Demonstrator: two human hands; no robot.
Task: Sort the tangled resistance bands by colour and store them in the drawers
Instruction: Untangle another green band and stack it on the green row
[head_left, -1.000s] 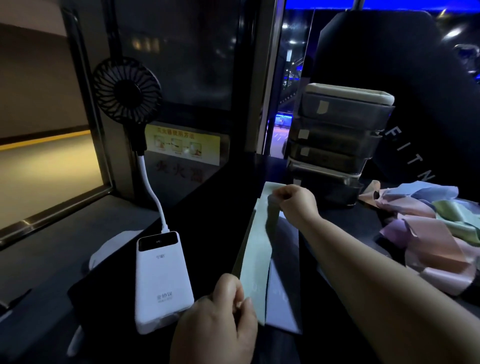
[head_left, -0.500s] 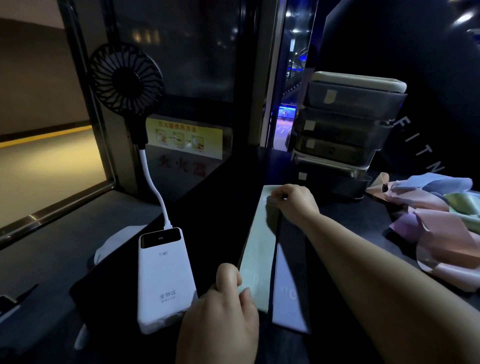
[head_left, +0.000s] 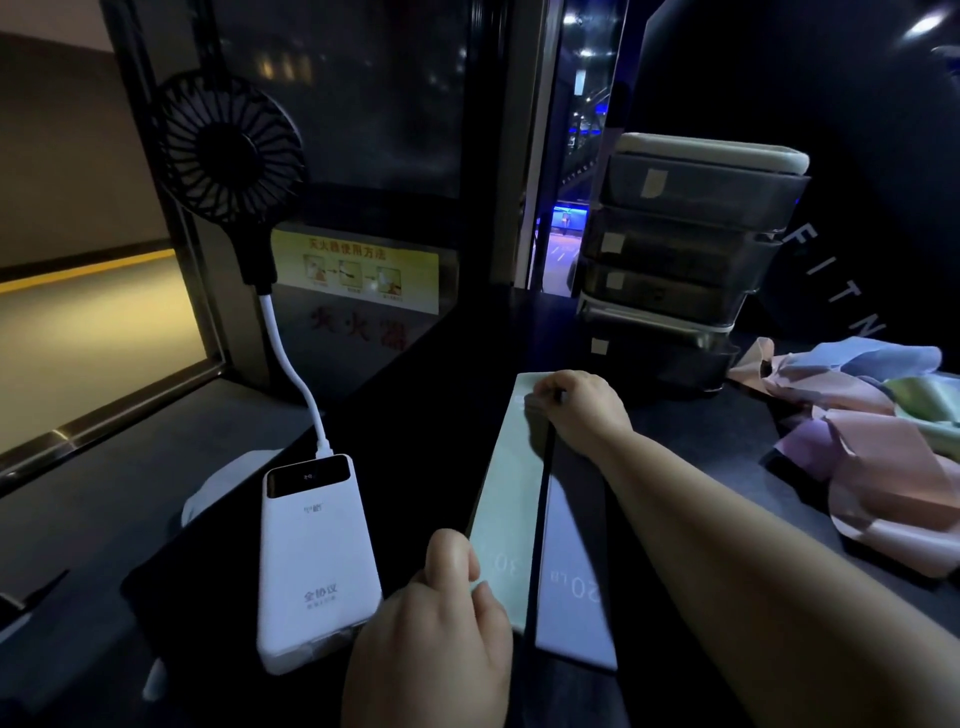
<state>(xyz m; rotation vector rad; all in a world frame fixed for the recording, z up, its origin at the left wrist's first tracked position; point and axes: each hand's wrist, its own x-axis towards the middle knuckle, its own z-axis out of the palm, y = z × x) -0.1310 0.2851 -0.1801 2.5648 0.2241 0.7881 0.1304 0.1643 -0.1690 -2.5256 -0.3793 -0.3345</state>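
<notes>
A pale green resistance band (head_left: 511, 499) lies flat and stretched out along the dark table. My left hand (head_left: 436, 629) pinches its near end between thumb and fingers. My right hand (head_left: 576, 410) holds its far end with curled fingers. Right beside it lies a lavender band (head_left: 571, 587) marked 20 LB, also flat. A tangled heap of pink, blue, green and purple bands (head_left: 872, 441) sits at the right. The stack of dark drawers (head_left: 685, 254) stands behind my right hand, all shut.
A white power bank (head_left: 311, 556) lies left of the green band, with a black fan (head_left: 228, 150) on a white stalk rising from it. A glass wall and window frame close off the back. The table's left edge drops to a grey sill.
The green band has been lowered from slightly lifted to flat on the table beside the lavender band. Both hands keep their hold on its ends.
</notes>
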